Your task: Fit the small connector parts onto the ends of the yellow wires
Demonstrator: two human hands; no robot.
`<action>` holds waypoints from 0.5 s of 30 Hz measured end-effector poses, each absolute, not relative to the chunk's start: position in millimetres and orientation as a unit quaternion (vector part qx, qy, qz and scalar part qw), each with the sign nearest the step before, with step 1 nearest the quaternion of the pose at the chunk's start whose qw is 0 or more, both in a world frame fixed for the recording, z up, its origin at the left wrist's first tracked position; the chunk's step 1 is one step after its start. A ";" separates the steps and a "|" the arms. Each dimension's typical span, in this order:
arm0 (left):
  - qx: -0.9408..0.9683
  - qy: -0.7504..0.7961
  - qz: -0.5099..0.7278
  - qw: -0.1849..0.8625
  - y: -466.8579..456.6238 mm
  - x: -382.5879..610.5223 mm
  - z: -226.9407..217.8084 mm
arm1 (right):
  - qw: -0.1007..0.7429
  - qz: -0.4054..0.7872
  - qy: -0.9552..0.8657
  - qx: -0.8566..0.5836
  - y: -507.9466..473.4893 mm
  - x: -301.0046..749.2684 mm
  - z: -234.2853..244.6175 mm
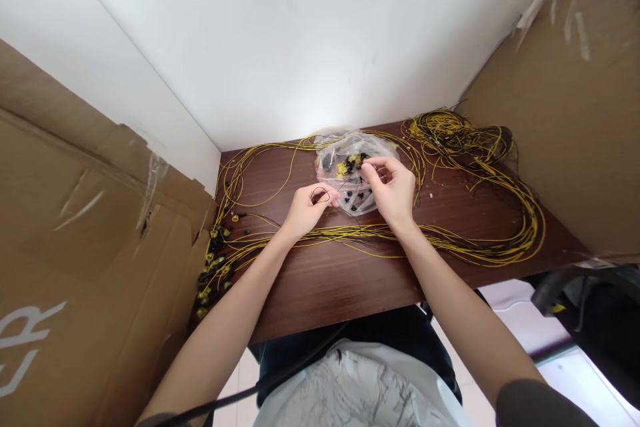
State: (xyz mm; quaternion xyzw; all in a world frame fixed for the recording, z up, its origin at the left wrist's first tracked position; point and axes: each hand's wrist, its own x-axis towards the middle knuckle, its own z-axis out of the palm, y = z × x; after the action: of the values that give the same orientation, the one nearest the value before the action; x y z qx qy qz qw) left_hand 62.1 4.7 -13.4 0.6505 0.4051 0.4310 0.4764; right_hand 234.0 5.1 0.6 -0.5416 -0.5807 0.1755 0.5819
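My left hand [313,207] is closed in a pinch on a thin black wire [345,212], which loops around its fingers. Just right of it, my right hand [390,187] pinches with thumb and forefinger over a clear plastic bag [325,163]; a small dark piece seems to be at its fingertips, too small to name. Small black and yellow parts [345,167] lie in the bag. Under my wrists runs a long bundle of yellow and black wires [350,233] across the brown table [320,280].
Yellow and black connector ends [213,267] cluster at the table's left edge. A tangled wire coil [450,130] lies at the back right. Cardboard boxes [100,227] stand on both sides, with a white wall [300,40] behind. A whitish plastic bag [370,383] is below the front edge.
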 end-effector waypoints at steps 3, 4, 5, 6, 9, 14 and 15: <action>0.652 0.404 0.430 0.477 4.4 61.8 -13.7 | 0.595 0.174 -0.569 -0.540 6.1 235.6 -0.2; 0.652 0.403 0.429 0.477 4.5 61.7 -14.0 | 0.597 0.173 -0.566 -0.542 6.4 236.1 -0.4; 0.653 0.403 0.429 0.477 4.7 61.5 -14.3 | 0.597 0.171 -0.564 -0.544 6.8 236.6 -0.6; 0.653 0.402 0.428 0.478 4.9 61.3 -14.6 | 0.597 0.169 -0.561 -0.547 7.2 237.1 -0.8; 0.654 0.401 0.428 0.478 5.4 60.6 -15.5 | 0.598 0.169 -0.555 -0.553 8.8 238.8 -2.1; 0.656 0.401 0.425 0.478 5.5 60.1 -16.1 | 0.613 0.164 -0.544 -0.549 12.1 242.1 -4.5; 0.656 0.402 0.424 0.478 5.3 60.2 -15.8 | 0.613 0.162 -0.543 -0.550 12.5 242.9 -4.6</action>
State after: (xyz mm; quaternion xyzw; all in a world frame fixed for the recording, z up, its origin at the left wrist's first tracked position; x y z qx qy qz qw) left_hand 60.2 5.3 -15.8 0.6559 0.4017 0.4244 0.4778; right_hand 242.9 12.5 -4.6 -0.5502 -0.5430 0.1619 0.6134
